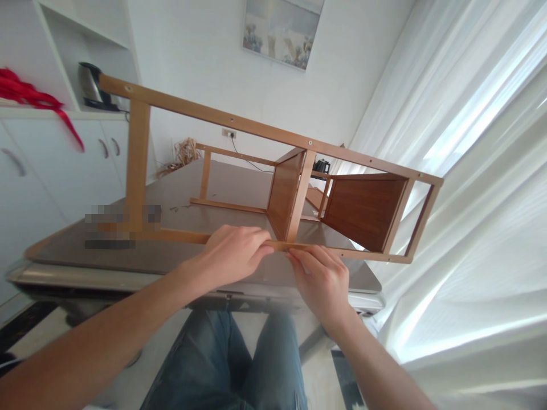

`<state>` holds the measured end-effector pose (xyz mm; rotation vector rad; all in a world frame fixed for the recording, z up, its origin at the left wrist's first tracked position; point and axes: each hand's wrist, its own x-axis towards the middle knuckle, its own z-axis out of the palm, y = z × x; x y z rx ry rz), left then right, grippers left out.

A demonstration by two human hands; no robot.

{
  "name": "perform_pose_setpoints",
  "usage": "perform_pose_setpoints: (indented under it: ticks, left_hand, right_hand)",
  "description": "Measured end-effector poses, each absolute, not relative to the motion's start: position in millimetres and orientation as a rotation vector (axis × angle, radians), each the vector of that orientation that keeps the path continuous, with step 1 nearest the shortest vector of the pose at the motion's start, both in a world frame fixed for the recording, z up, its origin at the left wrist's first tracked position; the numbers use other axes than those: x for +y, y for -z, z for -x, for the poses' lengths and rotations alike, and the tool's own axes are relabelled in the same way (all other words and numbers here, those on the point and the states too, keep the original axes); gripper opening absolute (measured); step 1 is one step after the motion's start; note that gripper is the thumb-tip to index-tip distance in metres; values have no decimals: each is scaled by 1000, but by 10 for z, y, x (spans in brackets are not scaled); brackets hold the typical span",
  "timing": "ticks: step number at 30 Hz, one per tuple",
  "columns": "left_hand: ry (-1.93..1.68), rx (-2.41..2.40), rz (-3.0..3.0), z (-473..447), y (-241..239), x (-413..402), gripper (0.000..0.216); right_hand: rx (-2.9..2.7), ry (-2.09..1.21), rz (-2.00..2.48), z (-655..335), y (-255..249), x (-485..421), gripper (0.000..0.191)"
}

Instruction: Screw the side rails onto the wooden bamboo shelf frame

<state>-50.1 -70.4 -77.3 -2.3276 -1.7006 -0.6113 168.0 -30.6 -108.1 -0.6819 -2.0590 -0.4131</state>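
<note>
A wooden shelf frame (239, 121) lies on its side on a grey table (171, 256), with two dark brown shelf boards (363, 210) fitted between its rails. My left hand (235, 253) is closed over the near lower rail, fingers wrapped round it. My right hand (320, 279) touches the same rail just to the right, below an upright; its fingers are pinched together at the rail, and what they hold, if anything, is hidden.
A second ladder-like wooden frame (222, 176) lies flat further back on the table. White cabinets (55, 171) with a kettle (92, 85) and red cloth (34, 97) stand at the left. White curtains (470, 199) hang at the right. My knees in jeans (235, 364) are below.
</note>
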Motion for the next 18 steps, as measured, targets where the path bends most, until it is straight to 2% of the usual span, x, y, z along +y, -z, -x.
perform_pose_setpoints:
  ticks: [4, 11, 18]
  left_hand:
    - [599, -1704, 2337, 514, 835, -713, 29]
    - [623, -1735, 2404, 561, 1100, -756, 28]
    - [832, -1859, 2523, 649, 1617, -716, 23]
  right_hand:
    - [-2078, 377, 648, -1684, 1137, -311, 12]
    - [-2218, 441, 426, -1758, 1302, -360, 20]
    - [-2066, 159, 388, -1744, 1326, -537, 20]
